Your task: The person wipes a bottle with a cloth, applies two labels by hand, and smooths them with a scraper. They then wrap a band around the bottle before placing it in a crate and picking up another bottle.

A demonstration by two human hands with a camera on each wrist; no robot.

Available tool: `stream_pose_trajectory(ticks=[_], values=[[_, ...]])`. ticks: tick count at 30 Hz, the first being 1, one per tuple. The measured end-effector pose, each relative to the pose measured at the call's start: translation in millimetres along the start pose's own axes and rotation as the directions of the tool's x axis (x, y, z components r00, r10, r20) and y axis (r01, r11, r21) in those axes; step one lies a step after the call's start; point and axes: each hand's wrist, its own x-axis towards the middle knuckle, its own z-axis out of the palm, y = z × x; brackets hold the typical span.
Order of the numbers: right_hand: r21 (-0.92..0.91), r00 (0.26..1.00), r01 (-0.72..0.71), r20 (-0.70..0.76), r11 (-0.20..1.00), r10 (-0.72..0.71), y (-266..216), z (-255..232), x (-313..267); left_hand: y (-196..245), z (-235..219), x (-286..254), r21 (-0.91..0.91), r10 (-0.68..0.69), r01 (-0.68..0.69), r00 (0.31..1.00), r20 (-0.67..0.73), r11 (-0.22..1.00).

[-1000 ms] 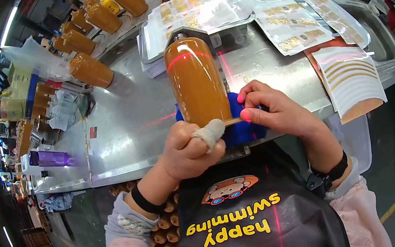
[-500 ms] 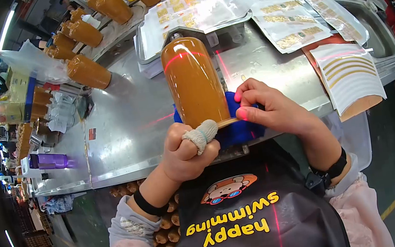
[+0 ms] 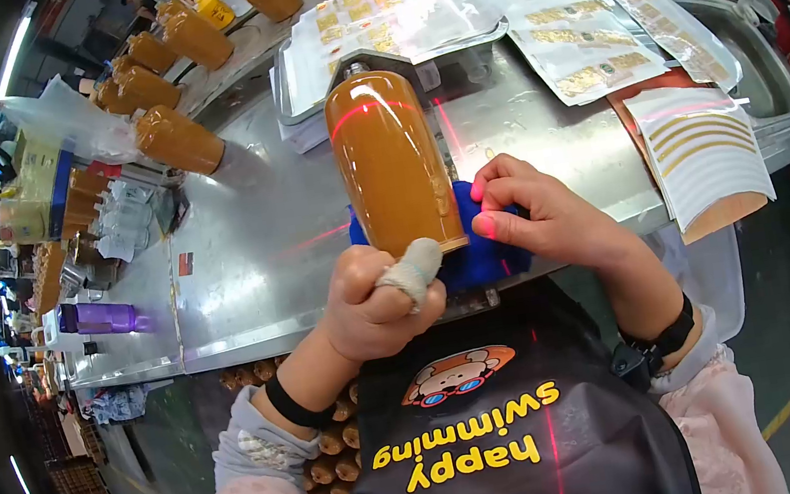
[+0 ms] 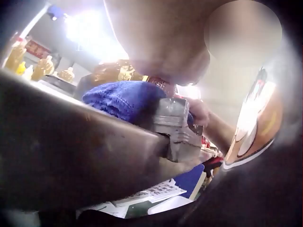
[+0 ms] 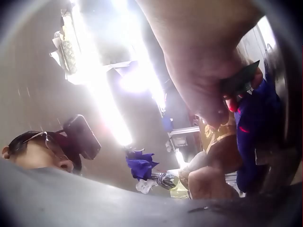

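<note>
In the head view a glossy brown bottle (image 3: 382,153) lies with its neck pointing away and its base toward me. Below its base end spreads a blue cloth (image 3: 493,258). My left hand (image 3: 377,295) grips the base, fingers curled, a knitted finger cover (image 3: 421,266) on one digit against the bottle's lower edge. A gold band (image 3: 455,244) shows along that edge, and a gold pattern (image 3: 441,198) on the right side. Beside the cloth, my right hand (image 3: 547,215) has curled fingers around a dark green flat piece (image 5: 241,81), seen in the right wrist view.
Beyond the bottle, a tray (image 3: 496,34) bears sheets of gold decals (image 3: 377,9). More decal sheets (image 3: 579,44) and a stack of curved gold strips (image 3: 699,149) lie right. Brown bottles (image 3: 178,141) stand left and along the back; a purple bottle (image 3: 102,318) lies left.
The bottle has turned in my left hand, bringing a gold pattern into view on its right side. The gold strip end that stuck out toward my right hand no longer shows there.
</note>
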Motion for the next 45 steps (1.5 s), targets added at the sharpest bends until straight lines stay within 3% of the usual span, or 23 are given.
stream_pose_trajectory(ticks=[2, 5, 8, 11, 12, 15, 19, 22, 25, 28, 31, 34, 37, 43, 45], values=[[0.007, 1.0, 0.003, 0.005, 1.0, -0.003, 1.4, -0.5, -0.3, -3.2, 1.0, -1.2, -0.077, -0.017, 0.02, 0.999, 0.043, 0.997], [0.018, 1.0, 0.008, -0.003, 1.0, -0.008, 1.4, -0.4, -2.2, 1.5, 0.8, 8.4, -0.027, -0.036, 0.037, 0.998, 0.049, 0.999], [0.049, 1.0, 0.016, -0.017, 0.999, -0.015, 4.1, 1.5, -3.1, -0.9, -3.5, 20.5, 0.041, 0.155, -0.162, 0.979, 0.136, 0.986], [0.062, 1.0, 0.009, -0.013, 0.998, -0.008, 3.3, 0.1, -4.0, 8.5, -9.4, 36.6, 0.157, -0.018, -0.013, 0.981, 0.194, 0.987], [0.043, 0.999, 0.042, -0.032, 0.998, -0.041, 2.4, 0.7, -5.1, 2.5, -0.8, 25.8, 0.177, -0.116, 0.095, 0.987, 0.111, 0.98], [-0.05, 0.987, 0.138, -0.08, 0.989, -0.142, -3.1, 6.3, -4.1, 9.4, 6.6, -0.3, -0.109, -0.459, 0.458, 0.888, 0.016, 0.882], [-0.242, 0.953, 0.251, -0.11, 0.937, -0.283, -5.0, 19.0, 2.2, 15.5, 0.8, 2.1, -0.339, -0.565, 0.549, 0.823, 0.059, 0.764], [-0.229, 0.952, 0.249, -0.121, 0.941, -0.281, -2.7, 23.4, 3.2, 20.1, 7.4, 4.6, -0.508, -0.724, 0.652, 0.686, 0.077, 0.563], [-0.227, 0.945, 0.255, -0.148, 0.94, -0.292, -1.1, 25.2, 2.7, 28.0, 10.2, 21.1, -0.386, -0.734, 0.682, 0.679, 0.019, 0.621], [-0.227, 0.942, 0.259, -0.154, 0.939, -0.297, -2.1, 24.9, 2.2, 27.6, 13.9, 20.9, -0.394, -0.73, 0.669, 0.683, -0.009, 0.631], [-0.236, 0.943, 0.26, -0.146, 0.936, -0.298, -2.2, 25.1, 3.1, 26.8, 10.8, 19.1, -0.402, -0.733, 0.684, 0.679, 0.045, 0.609], [-0.232, 0.942, 0.261, -0.152, 0.937, -0.3, -1.2, 25.2, 2.9, 21.5, 11.6, 14.5, -0.542, -0.748, 0.638, 0.663, 0.027, 0.547], [-0.22, 0.939, 0.265, -0.16, 0.939, -0.303, 0.3, 26.2, 3.8, 24.2, 13.3, 16.6, -0.555, -0.788, 0.672, 0.614, 0.046, 0.491], [-0.229, 0.941, 0.262, -0.155, 0.937, -0.301, -0.6, 25.7, 3.9, 24.1, 14.8, 16.2, -0.599, -0.801, 0.662, 0.596, 0.055, 0.451], [-0.225, 0.943, 0.253, -0.158, 0.941, -0.292, -1.3, 26.3, 3.1, 25.8, 14.4, 20.4, -0.506, -0.795, 0.7, 0.605, 0.044, 0.504]])
